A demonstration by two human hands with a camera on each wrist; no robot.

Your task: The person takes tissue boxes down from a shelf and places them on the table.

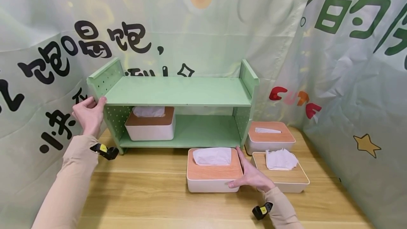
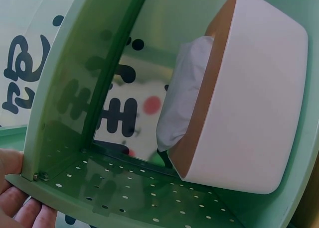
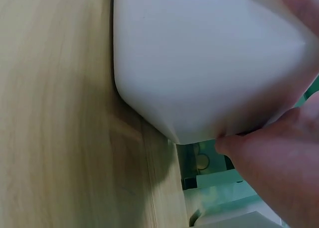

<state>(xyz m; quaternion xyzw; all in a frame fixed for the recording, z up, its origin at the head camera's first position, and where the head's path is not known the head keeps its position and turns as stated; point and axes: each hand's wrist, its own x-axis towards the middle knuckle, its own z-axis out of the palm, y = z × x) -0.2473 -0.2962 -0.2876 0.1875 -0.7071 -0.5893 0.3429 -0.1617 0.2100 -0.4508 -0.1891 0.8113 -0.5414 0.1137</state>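
A green two-tier shelf [image 1: 178, 91] stands on the table, and my left hand [image 1: 90, 113] grips the front edge of its left side panel. In the left wrist view the fingers [image 2: 31, 213] wrap that edge. One tissue box [image 1: 150, 130] with a wooden lid sits on the lower tier at the left. In front of the shelf, on the table, is another white tissue box [image 1: 208, 185] with tissue poking from its lid. My right hand [image 1: 252, 176] holds its right end, thumb at the front corner; the right wrist view shows its white wall [image 3: 209, 63] close up.
Right of the shelf stands a tissue box [image 1: 270, 136] with a slim strip of tissue. Nearer, right beside my right hand, is another tissue box [image 1: 300, 173] with a lighter lid. A printed cloth [image 1: 197, 45] hangs behind and along both sides of the wooden table [image 1: 152, 200].
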